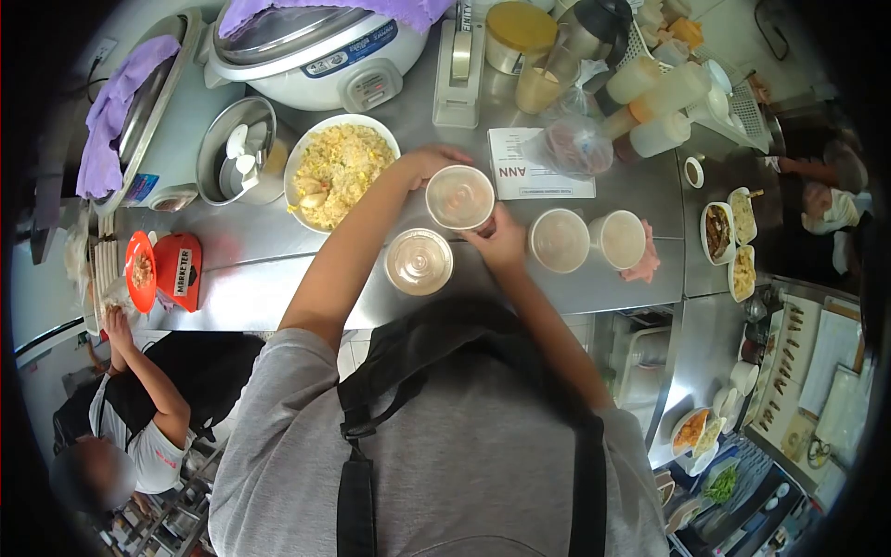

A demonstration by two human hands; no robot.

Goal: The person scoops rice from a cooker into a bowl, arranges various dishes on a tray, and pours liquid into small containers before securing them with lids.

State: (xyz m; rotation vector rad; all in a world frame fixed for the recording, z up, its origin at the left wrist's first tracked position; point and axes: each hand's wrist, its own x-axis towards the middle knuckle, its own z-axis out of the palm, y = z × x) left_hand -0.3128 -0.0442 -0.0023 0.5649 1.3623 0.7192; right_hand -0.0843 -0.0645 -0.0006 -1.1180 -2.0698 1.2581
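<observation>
A round takeaway tub [460, 197] with a clear lid is held up over the steel counter between my hands. My left hand [436, 164] curls around its far left side, its fingers partly hidden behind the rim. From the near right, my right hand [501, 243] grips the tub's lower edge. Just in front of it stands a second lidded tub [419, 262]. Two more tubs, a left one [559, 240] and a right one [619, 239], sit side by side to the right of my right hand. A bowl of fried rice [342, 174] lies beyond my left forearm.
At the back are a white rice cooker [320, 70], a metal pot [237, 153], a tape dispenser [459, 74] and squeeze bottles [661, 135]. A printed sheet [538, 181] lies under a plastic bag [574, 148]. At left, a co-worker's hand [116, 325] is near an orange bowl [141, 269].
</observation>
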